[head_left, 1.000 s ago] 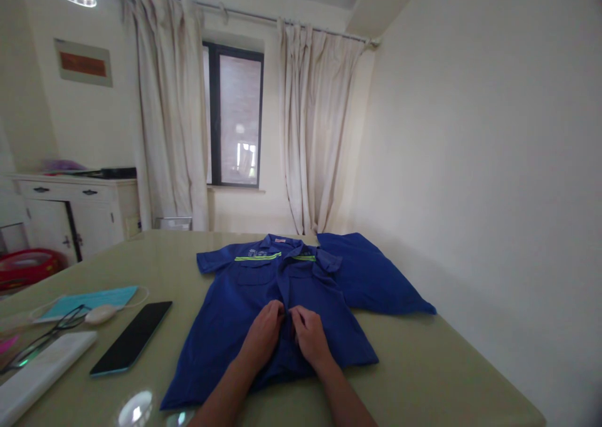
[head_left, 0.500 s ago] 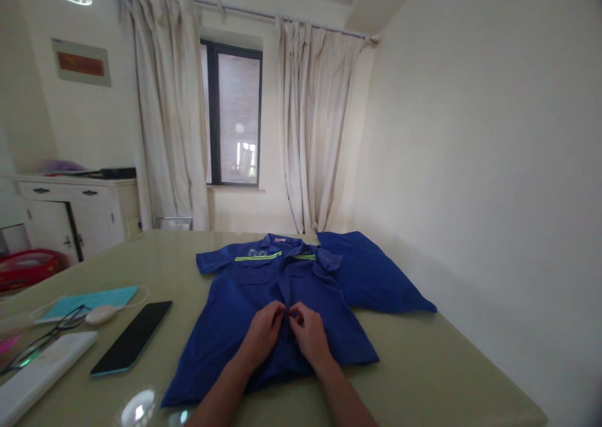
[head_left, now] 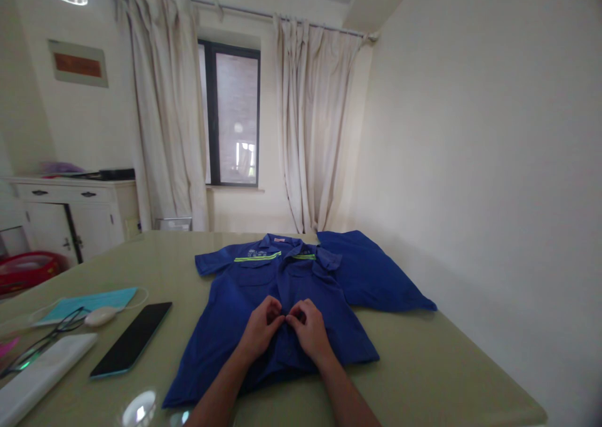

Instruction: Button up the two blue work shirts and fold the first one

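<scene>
A blue short-sleeved work shirt (head_left: 221, 333) with yellow-green stripes across the chest lies face up on the table, its collar away from me. My left hand (head_left: 264, 325) pinches the front placket from the left, thumb and fingers together. Close beside it, my right hand (head_left: 306, 328) pinches the same front edge from the right. The two sets of fingertips almost meet over the middle of the shirt. Whatever small part of the placket sits between them is hidden by the fingers.
Another blue garment (head_left: 376, 273) lies beside the shirt at the right. On the left of the table (head_left: 174, 258) are a black phone (head_left: 132, 339), a white flat bar (head_left: 47, 374), glasses (head_left: 44, 339), a white rounded object (head_left: 100, 316) and a blue face mask (head_left: 89, 303).
Both hands have shifted slightly, the fingers now more arched and the fingertips a little lower on the placket. The shirt has barely moved.
</scene>
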The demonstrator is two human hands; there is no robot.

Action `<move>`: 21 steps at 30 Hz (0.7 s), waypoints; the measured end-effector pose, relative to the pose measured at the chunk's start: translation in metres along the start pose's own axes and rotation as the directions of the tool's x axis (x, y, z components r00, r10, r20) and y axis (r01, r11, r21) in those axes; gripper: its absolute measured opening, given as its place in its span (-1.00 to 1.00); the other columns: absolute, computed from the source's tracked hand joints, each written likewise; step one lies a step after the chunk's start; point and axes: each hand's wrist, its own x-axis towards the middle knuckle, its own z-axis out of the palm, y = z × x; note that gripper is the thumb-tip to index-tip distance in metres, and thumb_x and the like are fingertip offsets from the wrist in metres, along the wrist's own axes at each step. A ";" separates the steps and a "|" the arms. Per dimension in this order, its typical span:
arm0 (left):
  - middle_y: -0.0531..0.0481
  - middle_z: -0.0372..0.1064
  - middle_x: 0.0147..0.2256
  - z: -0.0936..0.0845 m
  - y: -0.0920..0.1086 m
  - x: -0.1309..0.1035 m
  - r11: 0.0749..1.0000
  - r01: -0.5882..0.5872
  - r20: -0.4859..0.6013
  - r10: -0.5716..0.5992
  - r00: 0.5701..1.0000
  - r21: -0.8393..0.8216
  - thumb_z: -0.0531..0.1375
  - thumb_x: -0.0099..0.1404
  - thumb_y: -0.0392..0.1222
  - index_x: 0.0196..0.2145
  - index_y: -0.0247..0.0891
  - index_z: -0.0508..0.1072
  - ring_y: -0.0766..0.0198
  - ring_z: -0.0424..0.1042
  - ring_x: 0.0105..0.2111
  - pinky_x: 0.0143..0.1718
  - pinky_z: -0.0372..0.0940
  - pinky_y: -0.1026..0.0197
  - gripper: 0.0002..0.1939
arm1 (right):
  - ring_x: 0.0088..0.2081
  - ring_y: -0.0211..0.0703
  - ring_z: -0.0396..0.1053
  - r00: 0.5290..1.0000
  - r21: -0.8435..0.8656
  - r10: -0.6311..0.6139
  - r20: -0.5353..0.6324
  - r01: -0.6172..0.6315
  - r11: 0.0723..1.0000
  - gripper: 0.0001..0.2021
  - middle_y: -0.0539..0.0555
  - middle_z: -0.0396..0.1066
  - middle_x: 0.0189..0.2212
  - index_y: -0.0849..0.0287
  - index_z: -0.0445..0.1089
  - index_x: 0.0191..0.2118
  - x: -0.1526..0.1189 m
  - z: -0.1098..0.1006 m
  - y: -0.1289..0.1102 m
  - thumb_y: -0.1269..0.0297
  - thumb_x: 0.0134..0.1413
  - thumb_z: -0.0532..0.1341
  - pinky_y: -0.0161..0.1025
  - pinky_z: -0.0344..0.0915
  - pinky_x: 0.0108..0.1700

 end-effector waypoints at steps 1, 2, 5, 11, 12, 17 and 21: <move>0.07 0.43 -0.36 0.000 0.001 -0.001 1.000 0.001 0.006 -0.001 1.000 0.031 0.18 0.25 -0.20 -0.22 -0.18 0.34 0.25 0.43 -0.37 -0.30 0.29 0.25 -0.87 | -0.36 -0.19 0.37 1.000 0.023 0.010 -0.010 -0.010 1.000 -0.94 0.01 0.41 -0.38 0.14 0.43 -0.42 0.001 0.001 0.002 0.42 0.02 0.26 -0.32 0.27 -0.27; 0.08 0.43 -0.37 0.001 0.003 -0.002 0.996 -0.003 0.012 0.002 1.000 0.092 0.16 0.25 -0.23 -0.19 -0.17 0.34 0.25 0.43 -0.38 -0.29 0.29 0.25 -0.85 | -0.36 -0.19 0.37 0.999 0.041 0.027 -0.019 -0.026 0.999 -0.95 0.01 0.41 -0.38 0.14 0.43 -0.42 0.002 0.003 0.004 0.42 0.00 0.26 -0.32 0.27 -0.27; 0.05 0.47 -0.30 0.002 0.010 -0.005 0.939 -0.069 0.043 0.058 0.997 0.338 0.13 0.28 -0.31 -0.11 -0.11 0.41 0.20 0.46 -0.27 -0.19 0.30 0.22 -0.77 | -0.37 -0.17 0.38 0.994 0.086 0.113 -0.015 -0.111 0.990 -0.96 0.02 0.42 -0.42 0.14 0.42 -0.45 0.006 0.007 0.012 0.40 -0.04 0.27 -0.31 0.29 -0.29; -0.01 0.54 -0.16 0.004 0.025 -0.008 0.826 -0.183 0.107 0.149 0.983 0.534 0.07 0.38 -0.30 -0.13 -0.08 0.50 0.14 0.46 -0.10 0.01 0.29 0.16 -0.75 | -0.35 -0.10 0.45 0.977 0.167 0.204 0.062 -0.211 0.963 -0.90 0.05 0.51 -0.47 0.17 0.48 -0.48 0.014 0.008 0.022 0.29 -0.02 0.28 -0.28 0.32 -0.29; -0.01 0.54 -0.16 0.003 0.025 -0.008 0.832 -0.171 0.090 0.145 0.985 0.528 0.06 0.40 -0.28 -0.14 -0.08 0.50 0.14 0.47 -0.10 0.01 0.29 0.16 -0.76 | -0.35 -0.09 0.45 0.977 0.164 0.203 0.065 -0.211 0.964 -0.87 0.06 0.51 -0.48 0.17 0.49 -0.48 0.013 0.007 0.021 0.27 0.01 0.27 -0.27 0.32 -0.28; -0.06 0.57 -0.22 -0.001 0.014 -0.007 0.904 0.023 -0.033 -0.009 0.999 0.427 -0.17 0.52 -0.17 -0.08 -0.14 0.46 0.16 0.54 -0.19 -0.10 0.35 0.14 -0.59 | -0.18 -0.08 0.47 0.999 0.069 0.050 -0.009 -0.049 0.996 -0.76 0.12 0.54 -0.23 0.15 0.55 -0.17 0.001 0.001 0.003 0.25 0.17 0.16 -0.25 0.34 -0.10; -0.28 0.41 0.16 0.000 -0.002 -0.014 0.761 0.077 -0.100 -0.015 0.995 0.645 -0.07 0.44 -0.23 0.18 -0.26 0.36 -0.03 0.37 0.18 0.20 0.19 -0.15 -0.57 | -0.02 -0.11 0.45 0.984 -0.078 -0.035 0.174 0.049 0.996 -0.70 0.06 0.50 -0.06 0.00 0.50 -0.01 -0.010 -0.002 -0.018 0.13 0.33 0.08 -0.24 0.29 0.04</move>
